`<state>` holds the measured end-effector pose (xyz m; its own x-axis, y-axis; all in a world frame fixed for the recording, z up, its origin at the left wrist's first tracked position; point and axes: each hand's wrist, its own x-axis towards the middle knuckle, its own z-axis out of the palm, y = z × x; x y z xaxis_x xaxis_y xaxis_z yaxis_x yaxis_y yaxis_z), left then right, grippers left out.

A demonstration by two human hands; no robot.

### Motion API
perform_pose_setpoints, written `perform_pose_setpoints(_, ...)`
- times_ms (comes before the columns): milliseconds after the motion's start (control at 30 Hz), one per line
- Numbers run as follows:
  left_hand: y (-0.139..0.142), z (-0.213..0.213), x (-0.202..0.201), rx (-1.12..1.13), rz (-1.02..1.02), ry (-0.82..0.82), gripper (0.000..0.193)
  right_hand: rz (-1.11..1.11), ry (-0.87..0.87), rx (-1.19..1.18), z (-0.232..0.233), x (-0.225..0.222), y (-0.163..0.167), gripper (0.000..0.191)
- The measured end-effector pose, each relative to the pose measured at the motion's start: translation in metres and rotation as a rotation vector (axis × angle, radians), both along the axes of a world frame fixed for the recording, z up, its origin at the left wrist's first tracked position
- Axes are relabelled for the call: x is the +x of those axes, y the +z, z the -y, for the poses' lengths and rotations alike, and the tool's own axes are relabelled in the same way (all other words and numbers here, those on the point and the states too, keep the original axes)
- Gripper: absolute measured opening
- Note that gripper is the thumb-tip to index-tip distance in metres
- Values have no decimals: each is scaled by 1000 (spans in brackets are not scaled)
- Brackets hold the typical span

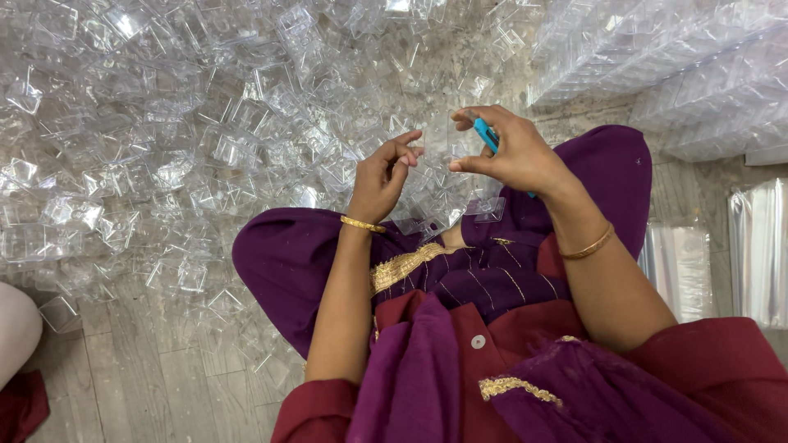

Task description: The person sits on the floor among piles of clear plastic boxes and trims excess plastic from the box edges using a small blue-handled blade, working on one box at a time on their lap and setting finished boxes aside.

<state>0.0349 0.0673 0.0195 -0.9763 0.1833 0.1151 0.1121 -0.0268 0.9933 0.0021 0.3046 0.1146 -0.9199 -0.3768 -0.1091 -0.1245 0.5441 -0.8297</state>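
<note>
I sit on the floor with my knees in purple cloth. My left hand (382, 174) and my right hand (505, 152) together hold one small clear plastic box (435, 139) by its edges, raised in front of me. My right hand also grips a small blue tool (487, 134) between thumb and fingers; most of it is hidden in the palm. Gold bangles sit on both wrists.
A large heap of loose clear plastic boxes (189, 123) covers the floor ahead and to the left. Neat stacked rows of clear boxes (673, 66) lie at the upper right. Clear plastic bags (759, 246) lie at the right. Another person's knee (16, 328) shows at the left edge.
</note>
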Motion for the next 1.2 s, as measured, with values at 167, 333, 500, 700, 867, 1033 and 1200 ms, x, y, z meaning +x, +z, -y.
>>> perform_pose_setpoints(167,12,-3,2,-206,-83,51,16,9,-8,136,5,2,3,77)
perform_pose_setpoints(333,4,-2,4,-295,-72,36,15,-51,11,219,8,4,-3,78)
perform_pose_setpoints(500,-8,0,-5,61,31,52,20,-9,-63,-109,3,-1,-18,72)
perform_pose_setpoints(700,-4,0,-7,168,-11,83,52,550,-325,-642,9,4,-45,68)
perform_pose_setpoints(867,-8,0,-8,28,-154,189,32,733,-295,-768,23,15,-57,67)
perform_pose_setpoints(1033,-13,-1,-10,270,31,97,24,600,-225,-665,20,10,-47,74)
perform_pose_setpoints(1200,-11,-5,-11,401,126,165,33,576,-118,-581,22,8,-41,61)
